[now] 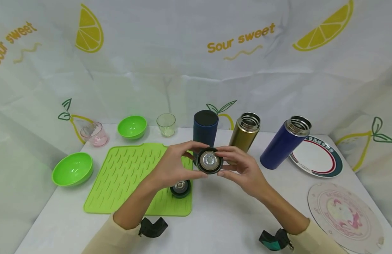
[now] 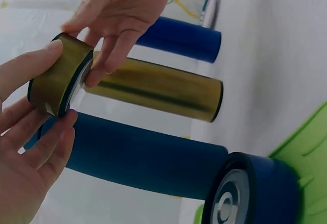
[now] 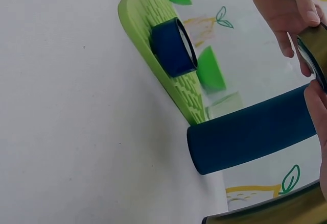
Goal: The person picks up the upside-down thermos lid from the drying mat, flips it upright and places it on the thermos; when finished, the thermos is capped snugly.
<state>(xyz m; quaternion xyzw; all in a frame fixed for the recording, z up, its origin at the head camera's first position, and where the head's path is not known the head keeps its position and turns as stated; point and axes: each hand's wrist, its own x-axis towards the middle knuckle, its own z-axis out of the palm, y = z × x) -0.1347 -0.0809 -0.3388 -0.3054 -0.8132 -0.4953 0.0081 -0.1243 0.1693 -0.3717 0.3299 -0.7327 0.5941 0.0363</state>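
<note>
Both hands hold a gold bottle lid (image 2: 64, 73) between them, its metal inner side (image 1: 210, 161) facing up toward the head camera. On its left edge, the thumb and fingers of my left hand (image 1: 176, 164) grip it; my right hand (image 1: 243, 169) pinches the opposite edge. Just behind the lid stand a dark blue bottle (image 1: 205, 127) with a black top and an uncapped gold bottle (image 1: 245, 135). Farther right is an uncapped blue bottle (image 1: 282, 146). A blue lid (image 3: 171, 48) lies inner side up on the green drying mat (image 1: 119, 180), below my left hand.
Two green bowls (image 1: 73, 169), a pink glass (image 1: 97, 134) and a clear glass (image 1: 166, 125) stand left and behind the mat. At the right are a dark-rimmed plate (image 1: 316, 157) and a round pink-patterned mat (image 1: 345, 215). A printed white cloth (image 1: 183, 53) hangs behind the table.
</note>
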